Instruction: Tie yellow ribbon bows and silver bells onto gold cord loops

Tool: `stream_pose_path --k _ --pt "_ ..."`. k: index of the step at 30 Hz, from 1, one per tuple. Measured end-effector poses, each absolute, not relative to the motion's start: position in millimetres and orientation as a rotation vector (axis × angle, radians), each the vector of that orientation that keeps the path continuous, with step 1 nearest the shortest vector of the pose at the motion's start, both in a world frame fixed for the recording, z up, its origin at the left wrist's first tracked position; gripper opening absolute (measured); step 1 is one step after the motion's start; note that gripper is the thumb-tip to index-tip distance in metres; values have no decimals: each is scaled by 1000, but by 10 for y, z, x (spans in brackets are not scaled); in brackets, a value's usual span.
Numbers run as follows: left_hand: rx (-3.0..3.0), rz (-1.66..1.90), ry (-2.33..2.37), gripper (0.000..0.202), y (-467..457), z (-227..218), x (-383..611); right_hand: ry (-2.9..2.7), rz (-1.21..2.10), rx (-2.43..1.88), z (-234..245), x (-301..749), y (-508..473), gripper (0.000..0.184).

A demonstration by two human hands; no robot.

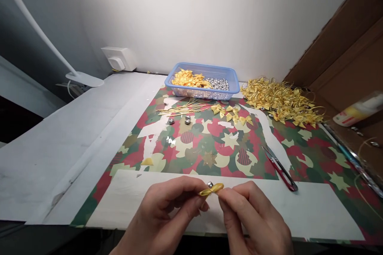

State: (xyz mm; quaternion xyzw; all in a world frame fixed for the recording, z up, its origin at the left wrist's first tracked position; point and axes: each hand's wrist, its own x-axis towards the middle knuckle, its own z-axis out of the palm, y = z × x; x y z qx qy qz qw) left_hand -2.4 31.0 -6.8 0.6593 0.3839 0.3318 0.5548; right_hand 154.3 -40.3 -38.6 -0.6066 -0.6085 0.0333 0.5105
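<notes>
Between my two hands, over the white paper strip at the table's front, is a yellow ribbon bow (216,188) with a small silver jingle bell (210,184) at its far side. My left hand (170,207) pinches the bow's left loop between thumb and fingers. At the other end, the thumb and forefinger of my right hand (251,215) are closed on the right side of the bow. Whether a cord runs through the bell is hidden by the fingers. Red-handled thread snips (281,171) lie beyond my right hand.
A blue basket (203,92) holds yellow bows and silver bells. In front lie gold cords (185,108), loose bows (231,113) and several loose bells (187,120). A heap of corded bows (278,99) sits at right, near a white bottle (357,109). A lamp (83,79) stands left.
</notes>
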Motion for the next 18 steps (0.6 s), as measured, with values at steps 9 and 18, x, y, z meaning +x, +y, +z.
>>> stream_pose_path --k 9,18 --pt "1464 832 963 16 291 -101 -9 -1498 55 -1453 -365 1558 -386 19" --pt "1608 974 981 27 270 -127 -1 -1629 -69 -1501 -281 1616 -444 20"
